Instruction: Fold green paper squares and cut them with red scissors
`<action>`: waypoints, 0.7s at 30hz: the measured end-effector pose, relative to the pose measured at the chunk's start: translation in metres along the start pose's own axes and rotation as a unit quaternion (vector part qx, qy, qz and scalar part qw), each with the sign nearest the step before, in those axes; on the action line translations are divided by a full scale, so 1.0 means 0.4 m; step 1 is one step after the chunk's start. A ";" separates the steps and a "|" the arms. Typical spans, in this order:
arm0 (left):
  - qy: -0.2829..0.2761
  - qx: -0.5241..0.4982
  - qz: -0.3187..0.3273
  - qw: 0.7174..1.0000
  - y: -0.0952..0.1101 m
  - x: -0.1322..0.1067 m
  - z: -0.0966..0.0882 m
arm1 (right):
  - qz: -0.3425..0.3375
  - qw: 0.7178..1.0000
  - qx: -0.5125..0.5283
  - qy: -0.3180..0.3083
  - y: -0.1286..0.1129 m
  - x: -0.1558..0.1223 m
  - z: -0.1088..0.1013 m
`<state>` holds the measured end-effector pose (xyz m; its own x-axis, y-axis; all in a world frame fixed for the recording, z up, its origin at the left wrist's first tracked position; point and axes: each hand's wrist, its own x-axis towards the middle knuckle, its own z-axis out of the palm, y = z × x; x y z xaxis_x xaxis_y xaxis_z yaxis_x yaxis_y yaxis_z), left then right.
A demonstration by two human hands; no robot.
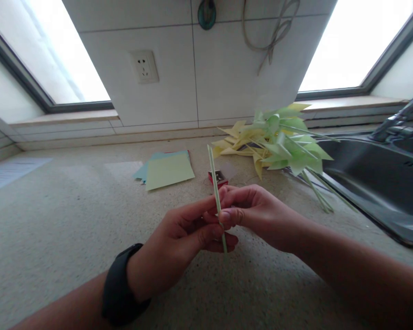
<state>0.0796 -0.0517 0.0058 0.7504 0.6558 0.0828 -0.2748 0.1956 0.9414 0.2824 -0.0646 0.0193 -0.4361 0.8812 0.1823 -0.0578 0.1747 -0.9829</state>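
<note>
Closest to me is the black watch [124,284] on my left wrist. Above it my left hand [179,240] is closed, with thumb and fingers pinching the lower part of a thin pale green stick [213,174]. The stick stands almost upright over the surface [55,229]. My right hand [258,213] pinches the same stick, touching the left one. Farther back lie coloured paper sheets [167,170], a small red box [217,177], a pile of yellow and green pinwheels [278,142], then a dark sink [382,188].
</note>
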 end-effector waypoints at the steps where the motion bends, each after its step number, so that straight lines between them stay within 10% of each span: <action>1: 0.002 -0.003 -0.001 1.000 -0.001 0.000 0.003 | 0.008 1.000 0.010 -0.001 0.003 -0.001 0.000; 11: 0.099 0.024 -0.047 0.994 -0.001 0.008 0.003 | 0.016 0.995 0.056 0.077 0.020 0.006 0.001; 21: 0.049 -0.014 -0.044 0.998 0.004 0.004 0.006 | -0.023 0.997 0.048 0.063 0.034 0.010 -0.007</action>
<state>0.0818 -0.0521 0.0081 0.7099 0.7035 -0.0330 -0.2281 0.2739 0.9343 0.2822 -0.0574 0.0066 -0.3151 0.9227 0.2221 -0.1626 0.1781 -0.9705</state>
